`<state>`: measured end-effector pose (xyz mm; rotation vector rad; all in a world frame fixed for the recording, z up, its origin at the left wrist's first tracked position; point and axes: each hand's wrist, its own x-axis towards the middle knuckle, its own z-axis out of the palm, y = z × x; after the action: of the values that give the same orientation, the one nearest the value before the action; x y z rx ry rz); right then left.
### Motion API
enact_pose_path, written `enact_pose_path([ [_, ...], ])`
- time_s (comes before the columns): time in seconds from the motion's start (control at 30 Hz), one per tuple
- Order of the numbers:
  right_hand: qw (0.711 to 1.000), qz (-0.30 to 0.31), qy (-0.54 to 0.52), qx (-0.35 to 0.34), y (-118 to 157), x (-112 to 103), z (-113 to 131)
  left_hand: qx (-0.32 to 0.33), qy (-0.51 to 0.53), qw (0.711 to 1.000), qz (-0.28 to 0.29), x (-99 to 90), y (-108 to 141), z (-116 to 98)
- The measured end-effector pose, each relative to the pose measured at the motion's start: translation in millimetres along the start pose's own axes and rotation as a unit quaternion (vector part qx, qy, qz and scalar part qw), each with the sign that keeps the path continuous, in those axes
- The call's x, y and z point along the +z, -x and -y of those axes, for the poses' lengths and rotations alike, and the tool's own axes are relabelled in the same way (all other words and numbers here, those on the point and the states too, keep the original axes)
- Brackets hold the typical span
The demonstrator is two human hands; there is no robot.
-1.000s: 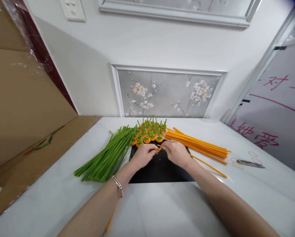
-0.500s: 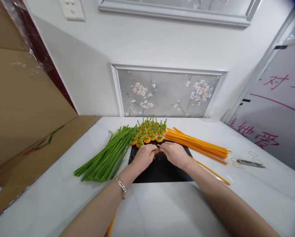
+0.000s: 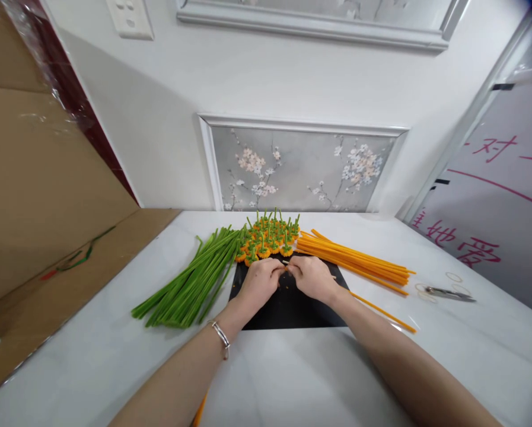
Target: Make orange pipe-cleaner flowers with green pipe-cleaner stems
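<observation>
Over the black mat [image 3: 292, 308], my left hand [image 3: 262, 281] and my right hand [image 3: 312, 277] meet fingertip to fingertip. Both are closed in a pinch around a small orange piece, mostly hidden by the fingers. A thin stick end shows by my right fingers. Just beyond my hands stand several orange pumpkin-like pieces [image 3: 264, 250] with green stems. A bundle of green fuzzy stems [image 3: 190, 284] lies to the left, and a bundle of orange ones [image 3: 354, 258] lies to the right. One loose orange stem [image 3: 381, 309] lies beside my right forearm.
Scissors [image 3: 450, 293] and thin rubber bands [image 3: 454, 277] lie on the white table [image 3: 292, 379] at the right. Cardboard [image 3: 47, 178] stands along the left side. Behind the table is a wall with a framed floral panel [image 3: 301, 169].
My right hand has turned slightly, and a bit of stick now shows beside its wrist. Both hands keep their pinch over the mat.
</observation>
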<state>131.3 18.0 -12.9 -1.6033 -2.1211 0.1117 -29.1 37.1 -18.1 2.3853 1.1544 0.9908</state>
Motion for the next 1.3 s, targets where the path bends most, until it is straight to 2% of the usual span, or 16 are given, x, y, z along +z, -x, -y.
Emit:
enact_pose_path([
  [0.3,0.997,-0.012,-0.072,-0.039,-2,-2,-9,-0.049,0.045,0.998,0.009,-2.5,0,-3],
  [0.4,0.995,-0.018,-0.068,-0.067,-1,0,-10,-0.039,0.038,0.998,0.011,-2.6,0,-2],
  [0.5,0.995,-0.012,-0.058,-0.083,0,0,-11,-0.031,0.05,0.998,0.037,-3.0,0,-1],
  [0.6,0.997,-0.013,-0.053,-0.054,-1,-4,-15,-0.051,0.073,0.994,0.069,-6.1,-1,1],
  [0.7,0.999,-0.016,-0.033,-0.01,-5,-11,-25,-0.098,0.086,0.99,0.062,-11.6,-3,5],
  [0.83,1.0,-0.002,0.008,0.028,-7,-23,-46,-0.125,0.101,0.985,0.056,-18.1,-7,10],
  [0.97,0.996,0.022,0.063,0.064,-4,-35,-67,-0.16,0.144,0.972,0.097,-19.0,-8,11],
  [1.07,0.996,-0.008,0.083,0.044,-1,-45,-61,-0.194,0.218,0.946,0.137,-19.6,-6,2],
  [1.13,0.995,-0.063,0.049,-0.057,1,-48,-44,-0.255,0.357,0.885,0.156,-20.8,-5,-6],
  [1.17,0.99,-0.064,0.005,-0.122,3,-47,-32,-0.274,0.406,0.856,0.162,-21.2,-5,-10],
  [1.23,0.974,-0.058,-0.062,-0.212,6,-42,-9,-0.275,0.485,0.814,0.163,-20.4,-5,-15],
  [1.3,0.955,-0.034,-0.065,-0.287,9,-34,9,-0.259,0.538,0.785,0.165,-17.2,-6,-15],
])
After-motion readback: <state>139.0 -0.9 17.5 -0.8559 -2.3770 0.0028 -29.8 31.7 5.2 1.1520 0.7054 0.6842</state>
